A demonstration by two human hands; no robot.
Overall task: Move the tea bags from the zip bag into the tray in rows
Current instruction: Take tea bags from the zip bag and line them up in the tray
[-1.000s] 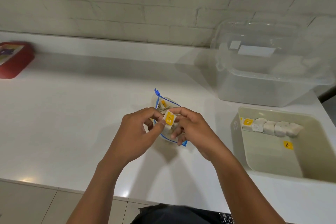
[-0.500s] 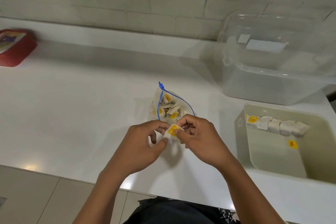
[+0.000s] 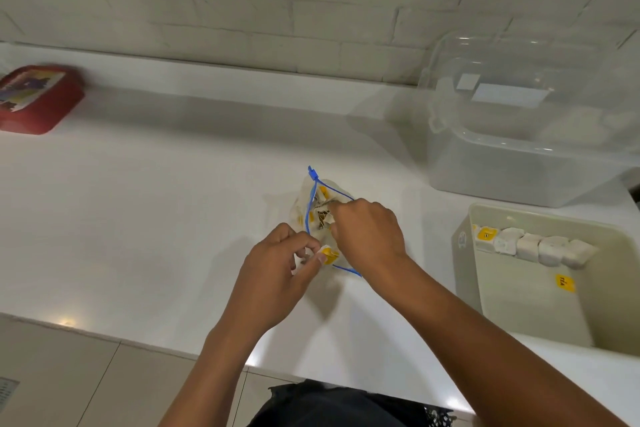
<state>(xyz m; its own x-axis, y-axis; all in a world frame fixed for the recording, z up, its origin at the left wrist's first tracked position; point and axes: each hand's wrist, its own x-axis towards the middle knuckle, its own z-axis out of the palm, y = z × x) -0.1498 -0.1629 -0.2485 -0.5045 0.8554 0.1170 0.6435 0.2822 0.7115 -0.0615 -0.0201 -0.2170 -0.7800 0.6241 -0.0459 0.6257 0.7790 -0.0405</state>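
Observation:
A clear zip bag (image 3: 313, 199) with a blue zip rim stands open on the white counter, full of tea bags with yellow tags. My left hand (image 3: 273, 270) pinches one tea bag (image 3: 328, 256) by its yellow tag, just in front of the bag. My right hand (image 3: 367, 229) reaches into the bag's mouth, fingertips among the tea bags; whether they grip one is hidden. The beige tray (image 3: 464, 239) sits to the right, holding one row of several tea bags (image 3: 530, 246) along its far wall and a loose yellow tag (image 3: 564, 282).
A large clear plastic tub (image 3: 519, 156) stands behind the tray against the brick wall. A red box (image 3: 38, 97) lies at the far left of the counter. The counter's front edge runs just below my forearms.
Both hands held one tea bag together before. Now my left hand keeps it alone, and my right hand has moved up into the zip bag.

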